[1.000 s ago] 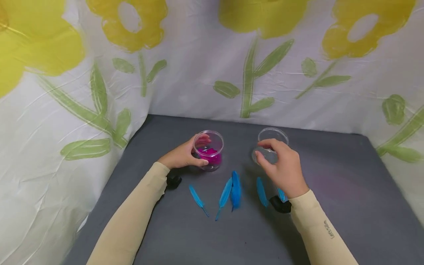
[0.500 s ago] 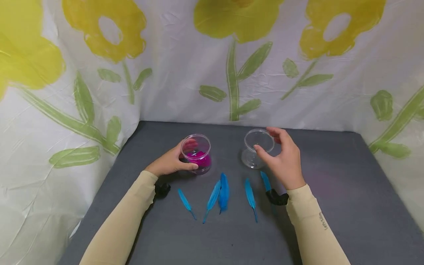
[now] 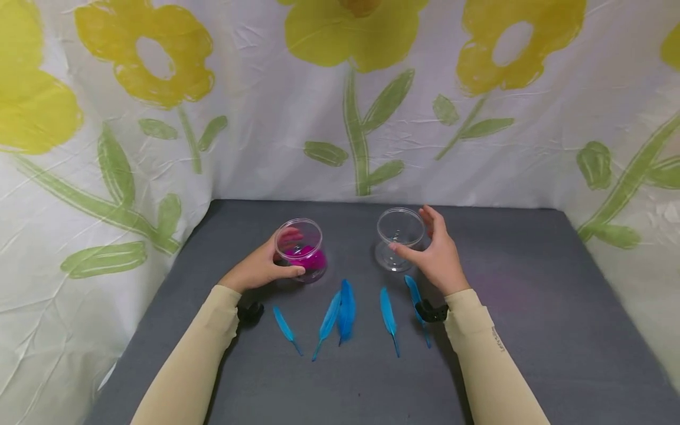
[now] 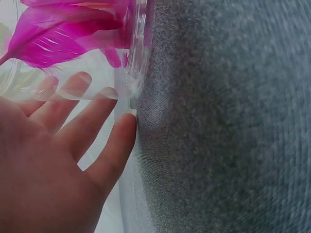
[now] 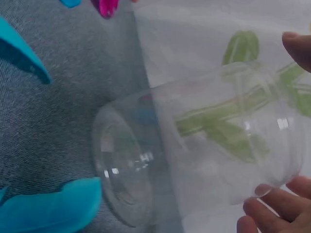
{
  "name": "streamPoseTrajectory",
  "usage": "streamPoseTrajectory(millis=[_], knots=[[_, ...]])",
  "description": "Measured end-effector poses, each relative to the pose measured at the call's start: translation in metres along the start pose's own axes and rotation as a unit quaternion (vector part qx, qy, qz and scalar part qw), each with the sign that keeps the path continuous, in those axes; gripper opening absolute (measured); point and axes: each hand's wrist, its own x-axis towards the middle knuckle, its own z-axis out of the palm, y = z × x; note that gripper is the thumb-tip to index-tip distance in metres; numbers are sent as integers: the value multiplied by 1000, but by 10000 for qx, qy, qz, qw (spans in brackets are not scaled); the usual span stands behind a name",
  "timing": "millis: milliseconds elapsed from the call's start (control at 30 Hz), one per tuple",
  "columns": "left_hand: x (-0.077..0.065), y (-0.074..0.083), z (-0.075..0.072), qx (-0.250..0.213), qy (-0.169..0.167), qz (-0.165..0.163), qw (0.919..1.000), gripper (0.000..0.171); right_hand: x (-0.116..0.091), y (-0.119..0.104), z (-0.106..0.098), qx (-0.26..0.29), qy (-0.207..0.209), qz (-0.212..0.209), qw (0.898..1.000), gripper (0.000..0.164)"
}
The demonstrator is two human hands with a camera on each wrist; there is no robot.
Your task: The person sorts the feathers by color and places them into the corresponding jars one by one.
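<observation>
My left hand [image 3: 257, 264] holds a clear plastic cup [image 3: 317, 273], thumb across the near side and fingers behind it. Bunched magenta feathers [image 3: 309, 258] lie inside, also visible in the left wrist view. To the right stands a second clear cup [image 3: 394, 260] with nothing visible in it. Around its upper right side my right hand [image 3: 438, 258] is spread. In the right wrist view its fingers [image 5: 272, 208] are right at the rim, while the thumb [image 5: 299, 48] shows apart from the cup wall.
Several blue feathers lie on the grey table before the cups: a small feather [image 3: 287, 326] at left, overlapping ones [image 3: 346, 310] in the middle, another feather [image 3: 388, 313] at right. The rightmost feather [image 3: 411, 289] is partly behind the black wrist camera [image 3: 431, 311]. A flowered curtain [image 3: 265, 147] borders the table.
The head view has swung rightward, so everything sits further left. My right hand has moved from in front of the right cup's rim to its right side, fingers spreading. Both cups keep their spacing.
</observation>
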Motion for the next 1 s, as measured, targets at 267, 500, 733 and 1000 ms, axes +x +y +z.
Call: streamPoseTrajectory(millis=[267, 500, 733, 1000], knots=[[-3, 7, 2, -73, 104, -119, 9998, 103, 6, 4, 5, -98, -191, -17, 9998, 116], [-7, 4, 4, -78, 166, -294, 9994, 112, 6, 4, 9, -131, -267, 64, 9995, 115], [-22, -1, 4, 128, 224, -469, 9986, 122, 6, 7, 13, -265, -319, 19, 9991, 109], [-60, 9, -8, 936, 536, -771, 9912, 134, 5, 8, 11, -188, -437, 115, 9988, 119]])
